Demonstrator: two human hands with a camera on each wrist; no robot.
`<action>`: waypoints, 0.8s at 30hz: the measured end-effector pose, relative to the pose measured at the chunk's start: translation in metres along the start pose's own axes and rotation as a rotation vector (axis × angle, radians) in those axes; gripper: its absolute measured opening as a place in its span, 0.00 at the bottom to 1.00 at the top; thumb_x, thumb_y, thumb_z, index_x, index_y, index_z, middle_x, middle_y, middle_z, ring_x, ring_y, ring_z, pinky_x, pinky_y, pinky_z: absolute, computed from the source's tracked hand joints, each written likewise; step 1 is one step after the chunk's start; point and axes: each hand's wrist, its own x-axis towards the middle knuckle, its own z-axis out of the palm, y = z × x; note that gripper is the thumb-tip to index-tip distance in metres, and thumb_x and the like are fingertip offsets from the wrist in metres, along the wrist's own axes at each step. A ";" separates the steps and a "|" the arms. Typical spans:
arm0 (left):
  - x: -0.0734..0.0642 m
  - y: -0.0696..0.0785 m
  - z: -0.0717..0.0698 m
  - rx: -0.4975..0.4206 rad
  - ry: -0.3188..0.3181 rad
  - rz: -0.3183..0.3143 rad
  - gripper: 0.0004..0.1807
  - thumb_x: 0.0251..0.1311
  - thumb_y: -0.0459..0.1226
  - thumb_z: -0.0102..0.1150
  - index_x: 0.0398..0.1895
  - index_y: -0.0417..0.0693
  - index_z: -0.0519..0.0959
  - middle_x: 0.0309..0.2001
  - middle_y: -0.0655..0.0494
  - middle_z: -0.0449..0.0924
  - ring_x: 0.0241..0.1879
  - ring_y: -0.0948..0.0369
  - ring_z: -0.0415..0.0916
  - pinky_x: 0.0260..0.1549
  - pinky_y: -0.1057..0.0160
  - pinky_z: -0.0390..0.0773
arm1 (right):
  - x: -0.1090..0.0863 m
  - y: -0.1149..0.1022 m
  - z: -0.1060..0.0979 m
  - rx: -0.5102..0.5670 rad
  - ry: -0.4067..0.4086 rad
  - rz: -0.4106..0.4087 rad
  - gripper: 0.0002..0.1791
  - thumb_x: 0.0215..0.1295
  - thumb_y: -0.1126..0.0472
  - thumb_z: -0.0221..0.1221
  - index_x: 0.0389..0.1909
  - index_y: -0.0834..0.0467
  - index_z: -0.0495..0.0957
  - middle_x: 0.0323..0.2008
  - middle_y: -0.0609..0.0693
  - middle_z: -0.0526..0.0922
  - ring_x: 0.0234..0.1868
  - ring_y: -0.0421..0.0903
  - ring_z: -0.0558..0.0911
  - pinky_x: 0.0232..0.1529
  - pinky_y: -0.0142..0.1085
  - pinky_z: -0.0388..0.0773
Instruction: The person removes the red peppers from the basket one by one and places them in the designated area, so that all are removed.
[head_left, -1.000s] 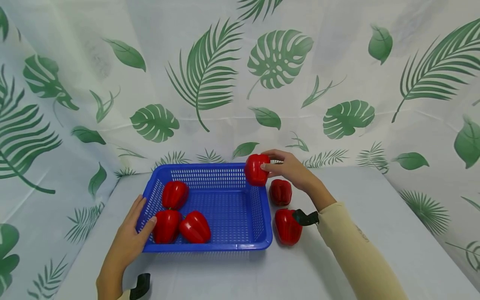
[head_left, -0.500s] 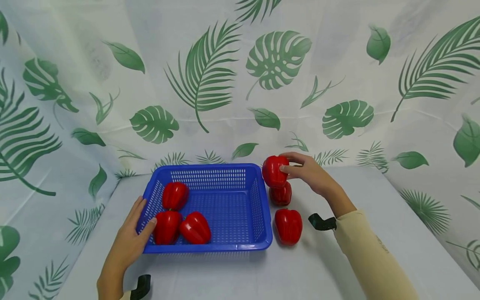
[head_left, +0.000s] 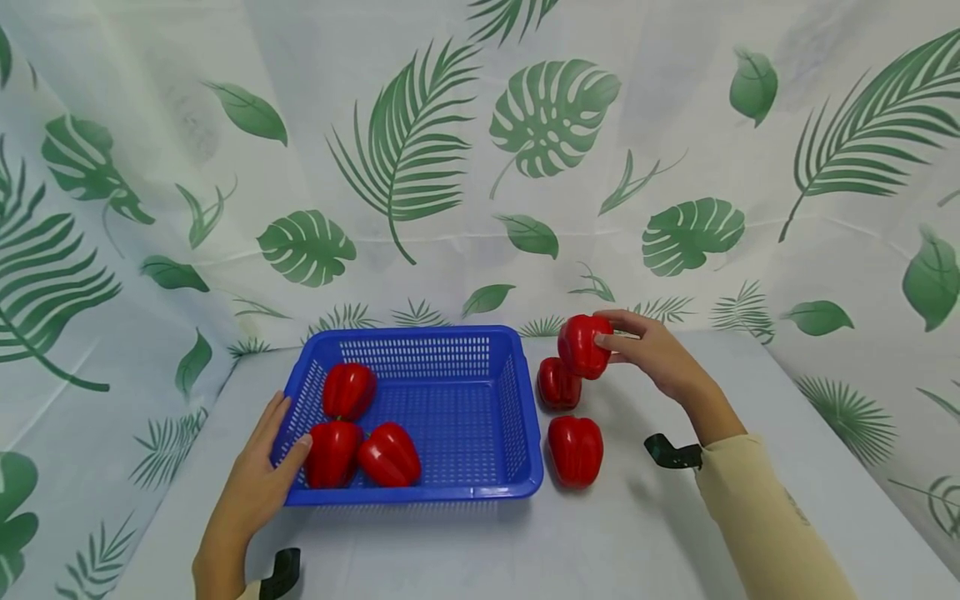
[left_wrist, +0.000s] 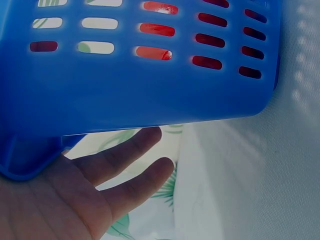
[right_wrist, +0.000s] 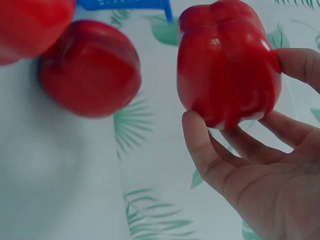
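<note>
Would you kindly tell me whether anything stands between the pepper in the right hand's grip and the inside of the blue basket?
Yes: the blue basket's right wall, with another red pepper standing outside it, below and left of the held pepper in the head view.

Basically white sheeting [head_left: 675, 100] across the upper half, creased and dotted with green palm and monstera prints [head_left: 693, 237], wrapping down both sides. Plain whitish tabletop [head_left: 420, 550] along the bottom, softish shadows [head_left: 678, 521] lower right.
</note>
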 end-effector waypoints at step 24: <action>0.000 -0.002 0.000 0.009 0.005 0.005 0.46 0.80 0.53 0.52 0.88 0.44 0.44 0.87 0.40 0.36 0.82 0.31 0.41 0.69 0.21 0.51 | -0.013 0.062 -0.018 -0.020 -0.010 0.121 0.39 0.80 0.55 0.60 0.83 0.66 0.58 0.77 0.71 0.63 0.71 0.68 0.71 0.58 0.45 0.85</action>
